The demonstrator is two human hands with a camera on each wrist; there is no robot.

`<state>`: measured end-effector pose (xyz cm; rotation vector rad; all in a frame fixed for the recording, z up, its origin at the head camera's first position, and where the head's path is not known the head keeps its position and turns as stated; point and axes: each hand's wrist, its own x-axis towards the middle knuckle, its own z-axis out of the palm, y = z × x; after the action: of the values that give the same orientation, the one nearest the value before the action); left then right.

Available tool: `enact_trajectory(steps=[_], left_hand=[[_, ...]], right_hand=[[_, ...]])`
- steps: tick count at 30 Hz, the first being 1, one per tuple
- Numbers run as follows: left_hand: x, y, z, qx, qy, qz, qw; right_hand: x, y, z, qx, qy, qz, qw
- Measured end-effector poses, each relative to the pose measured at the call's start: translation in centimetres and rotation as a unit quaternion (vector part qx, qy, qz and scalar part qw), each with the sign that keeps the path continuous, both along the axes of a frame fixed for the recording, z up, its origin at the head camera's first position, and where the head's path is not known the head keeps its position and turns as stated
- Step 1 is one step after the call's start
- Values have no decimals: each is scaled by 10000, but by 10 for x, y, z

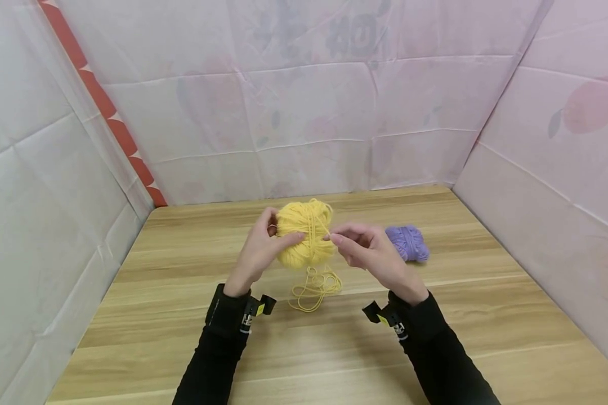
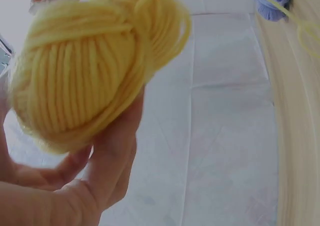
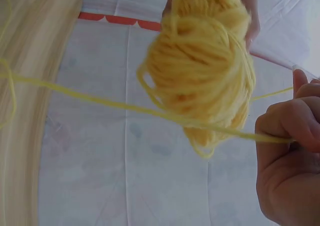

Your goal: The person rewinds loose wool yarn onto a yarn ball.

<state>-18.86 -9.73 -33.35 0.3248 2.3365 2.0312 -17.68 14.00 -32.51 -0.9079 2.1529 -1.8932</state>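
Observation:
My left hand (image 1: 262, 247) grips a yellow yarn ball (image 1: 295, 225) from its left side, thumb across the front and fingers behind. In the left wrist view, the fingers (image 2: 112, 156) curl under the ball. To the right of the ball, my right hand (image 1: 367, 247) pinches a yellow strand (image 1: 324, 226) that runs to the ball. In the right wrist view, a length of yarn (image 3: 115, 104) stretches across to the curled right fingers. Below the ball, a loose tangle of yellow yarn (image 1: 309, 291) lies on the table.
A purple yarn skein (image 1: 408, 243) lies on the wooden table (image 1: 192, 337), just beyond my right hand. Pale printed sheets (image 1: 304, 112) hang as walls at the back and both sides. A red scalloped strip (image 1: 101, 98) runs down the back left corner.

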Motion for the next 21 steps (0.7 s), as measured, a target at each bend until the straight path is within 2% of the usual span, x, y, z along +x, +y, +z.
enact_trajectory(steps=[6,12,21], left_hand=[[0,-1,2,946,146,151,9953],[0,0,4,1592,310,271,9864],[2,5,7,2396,334,-125,9702]], right_hand=[[2,-6,-1,211,89,232,9995],[2,-10,-4,305,259,488,9980],[-1,-10,-9,857,44,117,9962]])
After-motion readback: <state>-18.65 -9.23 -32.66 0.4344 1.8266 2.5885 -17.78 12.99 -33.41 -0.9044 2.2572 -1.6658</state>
